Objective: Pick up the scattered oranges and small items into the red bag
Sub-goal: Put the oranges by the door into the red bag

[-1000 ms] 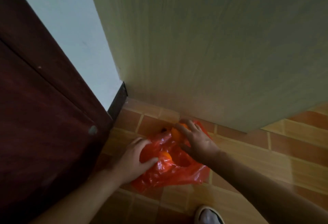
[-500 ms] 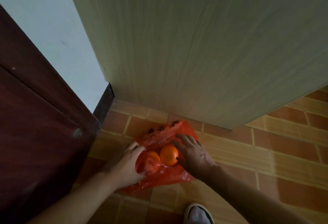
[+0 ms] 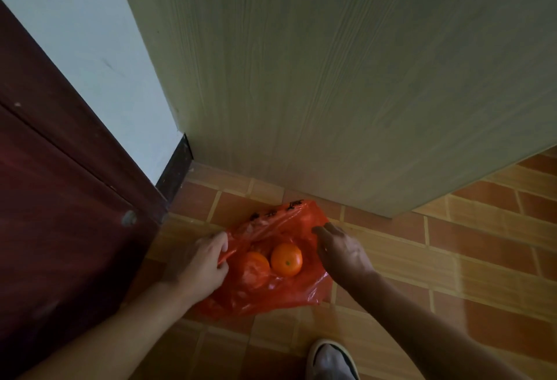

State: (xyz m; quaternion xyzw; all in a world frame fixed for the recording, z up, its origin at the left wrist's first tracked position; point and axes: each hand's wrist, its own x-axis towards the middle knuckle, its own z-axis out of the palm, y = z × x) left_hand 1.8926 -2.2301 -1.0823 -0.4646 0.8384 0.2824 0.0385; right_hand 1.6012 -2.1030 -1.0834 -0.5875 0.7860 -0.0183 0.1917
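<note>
Pale green wood is filling most of the view: a big cabinet side is standing on the floor. Next to it on the left a dark red door is standing, and a strip of light blue wall is showing between the two. The floor is made of orange-brown tiles with thin yellow lines.

The red bag is lying on the tiles, just in front of the cabinet. It is thin, shiny plastic. Some black writing is running along its far edge, but it is too crumpled and small to read.

The left hand is pinching the left edge of the bag with its thumb and bent fingers. The right hand is sitting at the right edge of the bag with its fingers curled down onto the plastic; I cannot tell if it is gripping it.

Two oranges are sitting in the bag between the hands. One bright orange is showing clearly. A second orange is touching it on the left, behind a layer of red plastic.

The toe of a white shoe is poking in at the bottom.
</note>
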